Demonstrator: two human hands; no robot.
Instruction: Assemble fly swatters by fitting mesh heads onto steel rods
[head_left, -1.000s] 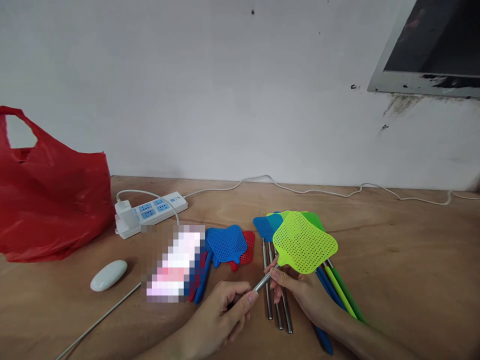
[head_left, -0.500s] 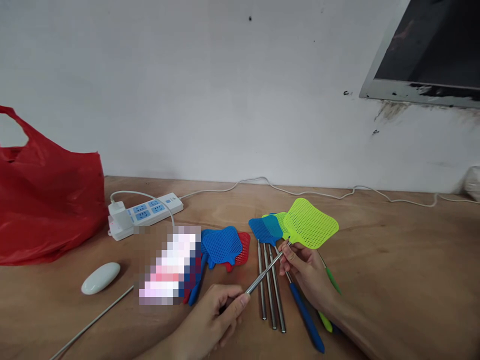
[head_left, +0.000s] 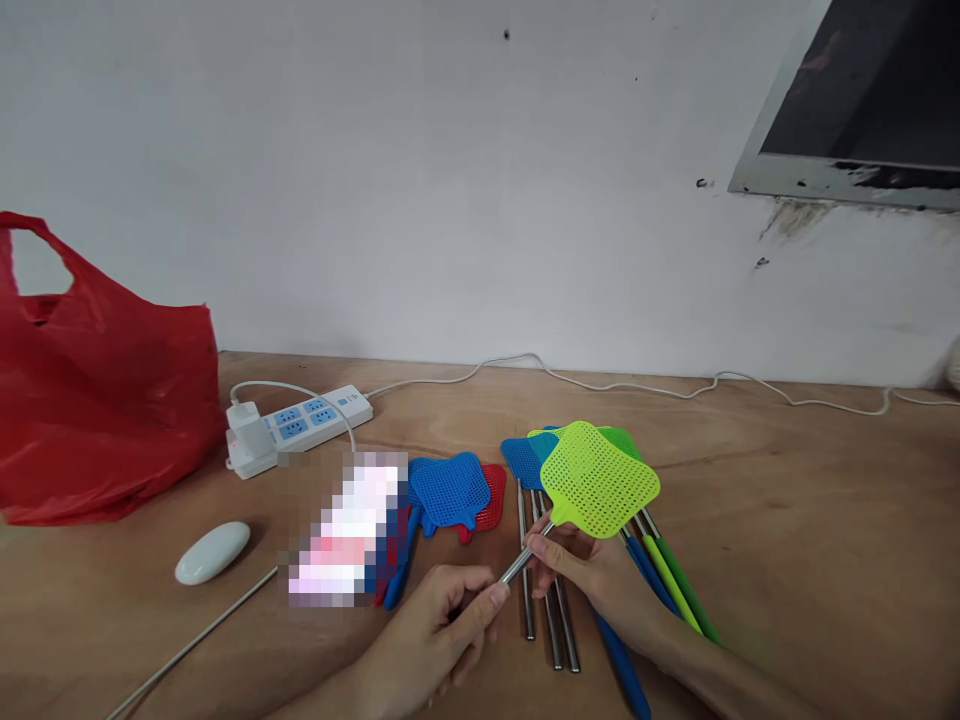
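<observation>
A yellow-green fly swatter (head_left: 598,480) with a telescopic steel rod is held low over the wooden table (head_left: 810,520). My left hand (head_left: 435,640) is closed round the rod's near end. My right hand (head_left: 592,575) pinches the rod just under the mesh head. Under the head lie several finished swatters (head_left: 667,575) with blue and green handles, heads fanned together. Three bare steel rods (head_left: 551,610) lie side by side between my hands.
Loose blue and red swatter heads (head_left: 454,492) lie left of the rods beside a blurred packet (head_left: 349,540). A white oval object (head_left: 212,552), a thin rod (head_left: 191,645), a white power strip (head_left: 296,428) and a red plastic bag (head_left: 97,390) stand further left.
The rod was pulled out longer half a second ago, with the head moved away to the right. Now it is pushed back short and the head is nearer my hands.
</observation>
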